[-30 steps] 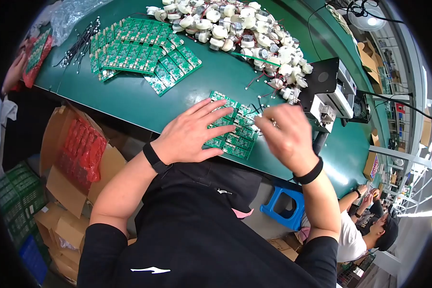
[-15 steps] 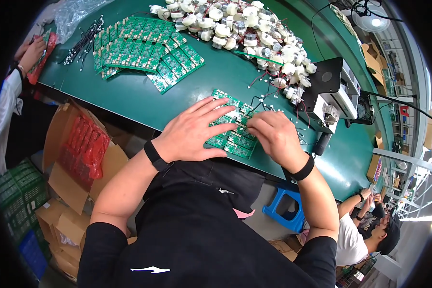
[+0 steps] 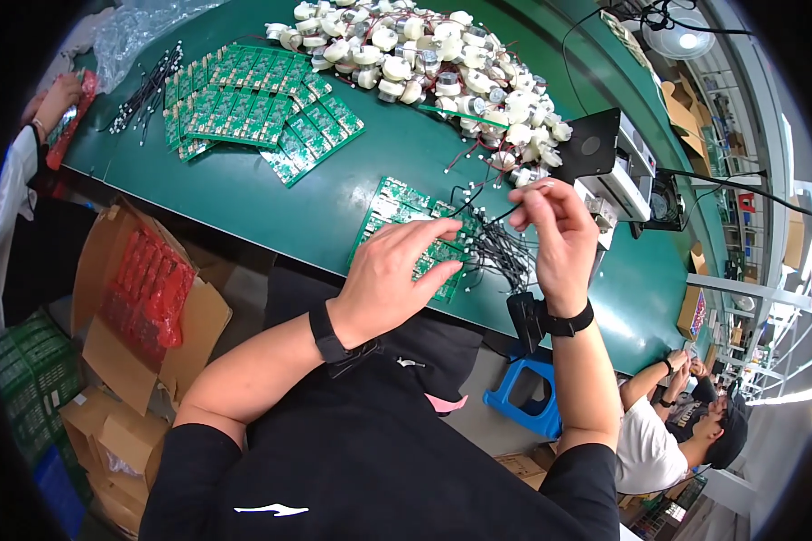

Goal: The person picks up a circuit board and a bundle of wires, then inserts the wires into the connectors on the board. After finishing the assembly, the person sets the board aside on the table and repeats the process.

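A green circuit board panel (image 3: 395, 200) lies on the green table in front of me. My left hand (image 3: 390, 270) rests over its middle, thumb and fingers spread apart, hiding part of it. To the right, a loose bundle of short black cables (image 3: 503, 257) with small white connectors overlaps the panel's edge. My right hand (image 3: 561, 236) is raised above the bundle. Its thumb and forefinger appear to pinch a thin black cable (image 3: 507, 216); the fingers partly hide the grip.
Stacked circuit board panels (image 3: 244, 104) lie at the far left, beside more black cables (image 3: 149, 90). A heap of white motor-like parts with red wires (image 3: 442, 54) fills the back. A black-and-white machine (image 3: 604, 158) stands right. A co-worker's hand (image 3: 59, 97) is at the left edge.
My right hand has lifted off the panel and moved right, over the cable bundle. My left hand has shifted rightward and down across the panel. The view has turned slightly.
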Available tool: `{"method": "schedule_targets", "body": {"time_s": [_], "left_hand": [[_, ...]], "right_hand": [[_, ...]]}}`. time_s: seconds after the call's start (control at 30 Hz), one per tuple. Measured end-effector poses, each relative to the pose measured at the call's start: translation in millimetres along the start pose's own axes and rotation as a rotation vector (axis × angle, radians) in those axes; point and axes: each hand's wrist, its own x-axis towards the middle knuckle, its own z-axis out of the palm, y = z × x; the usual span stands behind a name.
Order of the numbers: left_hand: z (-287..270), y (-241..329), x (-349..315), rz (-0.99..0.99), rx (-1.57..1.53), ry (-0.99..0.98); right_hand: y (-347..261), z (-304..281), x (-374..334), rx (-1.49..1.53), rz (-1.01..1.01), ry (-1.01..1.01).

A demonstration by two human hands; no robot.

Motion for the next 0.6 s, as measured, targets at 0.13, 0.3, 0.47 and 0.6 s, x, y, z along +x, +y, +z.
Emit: {"method": "schedule_targets", "body": {"time_s": [0.13,0.3,0.47,0.6], "left_hand": [[13,0,8,0.011,-0.025,-0.014],[24,9,15,-0.151,-0.301,-0.075],[17,16,15,-0.271,-0.332,-0.157],[10,18,8,-0.290,-0.404,-0.165]], "right_hand": [[5,-14,-7,0.114,-0.131,0.147],[5,-21,-33,0.366,-0.078,0.217],[3,-21,-46,0.430,-0.023,0.205],[6,-20,-57,0.391,0.000,0.211]]}}
